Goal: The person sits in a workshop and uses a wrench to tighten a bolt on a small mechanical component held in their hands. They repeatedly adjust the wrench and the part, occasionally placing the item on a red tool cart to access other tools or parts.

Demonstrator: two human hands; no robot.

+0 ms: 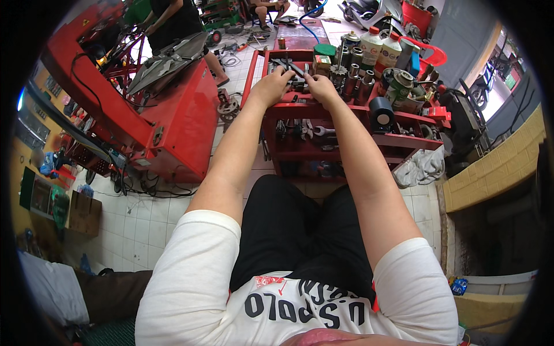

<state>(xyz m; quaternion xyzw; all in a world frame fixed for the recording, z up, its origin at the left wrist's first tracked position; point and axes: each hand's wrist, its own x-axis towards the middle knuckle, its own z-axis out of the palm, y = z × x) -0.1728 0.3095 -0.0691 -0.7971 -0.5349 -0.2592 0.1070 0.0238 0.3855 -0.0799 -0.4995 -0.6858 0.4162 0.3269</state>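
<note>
Both my arms reach forward over the top tray of a red tool cart [288,108]. My left hand [273,87] is closed, its fingers bent down among metal tools in the tray; what it grips, if anything, is too small to make out. My right hand [321,89] is closed on the near end of a slim grey metal tool [296,69], which slants up and left toward the left fingers. Its exact kind does not show. Beside the right hand stand a green-lidded container [324,52] and a toothed metal gear [339,74].
White bottles with red caps [370,43], metal sockets [365,86] and a black cylinder [381,112] crowd the cart's right side. Wrenches [323,131] lie on the lower shelf. A large red machine [179,127] stands left. Another person [176,20] works behind it.
</note>
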